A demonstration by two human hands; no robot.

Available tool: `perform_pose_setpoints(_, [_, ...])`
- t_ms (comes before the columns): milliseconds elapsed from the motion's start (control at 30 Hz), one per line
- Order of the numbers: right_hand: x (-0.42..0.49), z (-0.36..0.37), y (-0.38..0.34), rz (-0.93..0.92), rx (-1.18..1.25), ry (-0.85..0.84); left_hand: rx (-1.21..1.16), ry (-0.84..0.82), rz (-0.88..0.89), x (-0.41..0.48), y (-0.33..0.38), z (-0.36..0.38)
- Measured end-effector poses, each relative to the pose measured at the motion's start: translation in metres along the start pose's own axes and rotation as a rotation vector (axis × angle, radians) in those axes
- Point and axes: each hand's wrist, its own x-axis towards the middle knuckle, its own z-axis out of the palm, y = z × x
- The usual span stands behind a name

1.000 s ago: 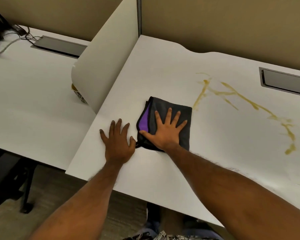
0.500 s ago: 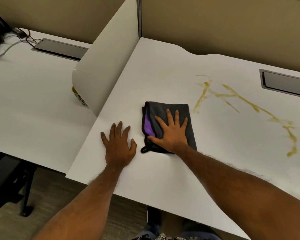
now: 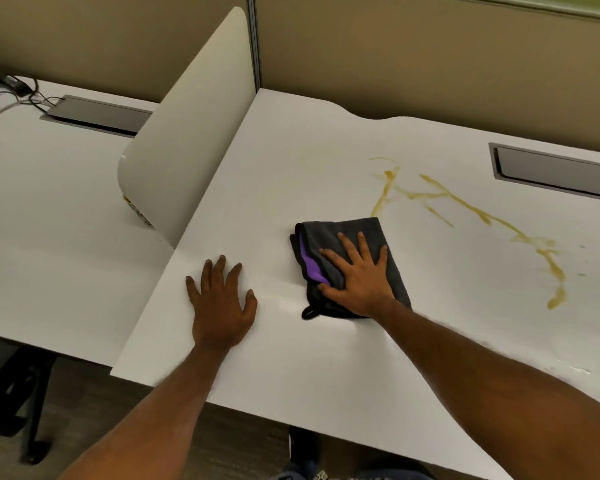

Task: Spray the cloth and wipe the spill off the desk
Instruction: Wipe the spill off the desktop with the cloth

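Note:
A folded dark grey cloth [image 3: 343,228] with a purple inner layer lies on the white desk [image 3: 291,168]. My right hand [image 3: 357,275] presses flat on it, fingers spread and thumb at its left edge. A yellow-brown spill [image 3: 465,202] runs in thin streaks from just beyond the cloth's far right corner across to the right. The cloth's far edge sits just short of the spill's nearest streak. My left hand [image 3: 220,303] rests flat on the desk to the left of the cloth, holding nothing. No spray bottle is clearly in view.
A curved white divider [image 3: 194,133] separates this desk from the neighbouring one on the left. A yellow-labelled object [image 3: 137,209] peeks out behind its front end. Grey cable hatches sit at the right rear [image 3: 555,173] and on the left desk [image 3: 97,114], with cables [image 3: 14,91] beyond.
My right hand has slid the cloth to the right, nearer the spill, and turned it slightly. My left hand has stayed flat on the desk.

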Motion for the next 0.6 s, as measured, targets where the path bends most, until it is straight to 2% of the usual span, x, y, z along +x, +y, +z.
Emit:
perform_pose_setpoints(67, [0.000,-0.004,0.014,0.081,-0.012,0.014,-0.005,-0.002,-0.016,-0.001,0.004,0.001])
perform_pose_setpoints(167, [0.022,-0.014,0.015,0.200,0.004,-0.059,-0.012,0.004,-0.019,-0.003,0.008,0.002])
perform_pose_setpoints(267, [0.028,-0.013,0.011,0.185,-0.014,-0.088,0.027,-0.013,0.006,-0.002,0.008,0.002])
perform_pose_setpoints(367, [0.008,-0.007,0.021,0.095,-0.022,-0.047,0.056,-0.074,0.013,0.003,0.015,-0.002])
perform_pose_setpoints(467, [-0.001,-0.011,0.041,0.029,0.065,-0.014,0.049,-0.154,0.031,0.017,0.025,-0.003])
perform_pose_setpoints(600, [0.020,-0.023,0.045,0.167,0.153,-0.056,0.057,-0.171,0.039,0.036,0.038,0.000])
